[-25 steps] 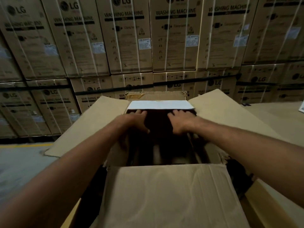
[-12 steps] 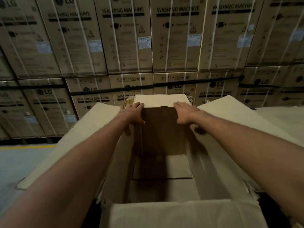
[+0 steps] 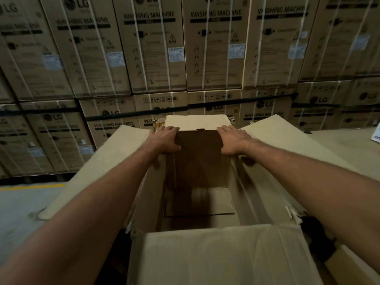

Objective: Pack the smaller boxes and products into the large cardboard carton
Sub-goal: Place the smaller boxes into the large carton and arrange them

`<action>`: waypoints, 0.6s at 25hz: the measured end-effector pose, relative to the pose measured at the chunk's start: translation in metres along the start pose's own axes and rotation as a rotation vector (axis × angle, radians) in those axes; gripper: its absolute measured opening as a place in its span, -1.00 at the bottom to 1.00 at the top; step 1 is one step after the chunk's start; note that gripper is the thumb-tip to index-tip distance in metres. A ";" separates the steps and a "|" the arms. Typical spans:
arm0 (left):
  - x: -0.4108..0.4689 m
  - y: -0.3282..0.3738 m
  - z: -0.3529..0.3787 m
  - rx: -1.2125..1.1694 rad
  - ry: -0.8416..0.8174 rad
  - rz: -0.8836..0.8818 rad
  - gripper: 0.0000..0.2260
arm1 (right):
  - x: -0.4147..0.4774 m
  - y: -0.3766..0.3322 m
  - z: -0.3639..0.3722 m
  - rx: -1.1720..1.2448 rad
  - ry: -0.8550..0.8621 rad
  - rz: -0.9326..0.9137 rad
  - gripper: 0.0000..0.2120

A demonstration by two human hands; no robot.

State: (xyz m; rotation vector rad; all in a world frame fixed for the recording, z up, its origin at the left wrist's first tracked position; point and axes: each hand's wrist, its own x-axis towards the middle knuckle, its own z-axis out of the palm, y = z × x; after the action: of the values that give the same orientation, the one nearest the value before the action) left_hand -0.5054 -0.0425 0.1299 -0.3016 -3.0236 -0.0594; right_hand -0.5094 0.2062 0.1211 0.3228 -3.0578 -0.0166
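The large cardboard carton [image 3: 141, 202] stands open below me, its side flaps and near flap [image 3: 222, 256] spread outward. At its far end a brown upright panel carries a pale far flap [image 3: 197, 122] bent back along the top; it looks like the carton's own far wall. My left hand [image 3: 164, 140] and my right hand [image 3: 233, 140] grip that top edge, fingers hooked over the fold and thumbs down the dark inner face. The carton floor [image 3: 216, 221] shows bare cardboard with a blurred pale patch. No smaller boxes or products are in sight.
A wall of strapped washing machine cartons [image 3: 213, 48] stands directly behind. Grey floor with a yellow line [image 3: 30, 187] lies to the left. A pale surface [image 3: 345, 145] with a white printed item [image 3: 377, 136] sits at the right edge.
My hands rose from inside the carton to the far edge. The far flap, pale and nearly upright a second ago, now lies bent back. Little has moved in the last half second.
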 end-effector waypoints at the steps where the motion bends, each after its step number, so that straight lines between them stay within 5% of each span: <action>1: -0.011 0.007 -0.006 -0.007 0.015 0.011 -0.29 | -0.014 0.000 -0.005 0.008 0.013 0.008 -0.20; 11: -0.162 0.097 -0.053 -0.261 0.308 0.070 -0.42 | -0.209 0.010 -0.062 0.259 0.222 -0.037 -0.65; 15: -0.245 0.161 -0.058 -0.238 0.508 0.087 -0.43 | -0.310 0.037 -0.070 0.409 0.359 -0.039 -0.66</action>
State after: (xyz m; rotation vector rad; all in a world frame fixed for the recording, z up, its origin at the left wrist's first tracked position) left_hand -0.2290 0.0643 0.1661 -0.3711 -2.4960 -0.4218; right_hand -0.2104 0.3069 0.1711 0.3598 -2.6752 0.6006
